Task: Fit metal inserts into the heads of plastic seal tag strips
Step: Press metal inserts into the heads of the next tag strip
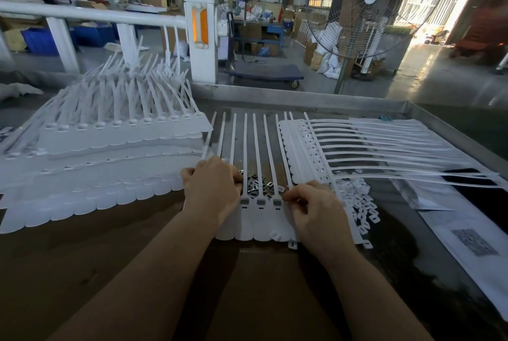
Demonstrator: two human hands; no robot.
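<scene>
Both hands work a joined strip of white seal tags [259, 219], left hand [210, 189] curled at the metal inserts [257, 182], right hand [310, 207] pinching something unseen; seating the next insert appears due.

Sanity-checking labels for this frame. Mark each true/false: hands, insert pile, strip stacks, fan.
1. Both hands, left hand and right hand, are at the strip sheet in front. True.
2. The metal inserts lie loose between the hands. True.
3. The big strip stack is on the right. False: it is on the left.
4. The fan lies on the table. False: it stands on the floor beyond it.
5. The white clips sit in a bowl. False: loose pile.
</scene>
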